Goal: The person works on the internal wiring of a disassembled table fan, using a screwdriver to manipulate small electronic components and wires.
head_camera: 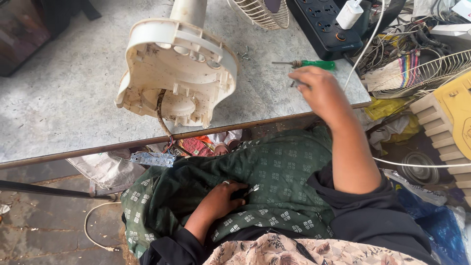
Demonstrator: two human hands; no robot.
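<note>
While the cream fan base (176, 68) lies upturned on the bench (64, 98), the left hand (223, 196) pinches a small metal tool (249, 190) in the lap, and the right hand (319, 91), loosely curled around something unclear, hovers beside the green screwdriver (309, 64).

- Dark screen (22, 34), top left corner beside the table, black-framed and partly cut off.
- Yellow plastic bag (387, 108), crumpled under the table's right edge.
- Blue plastic bag (441, 225), bottom right, on the floor.
</note>
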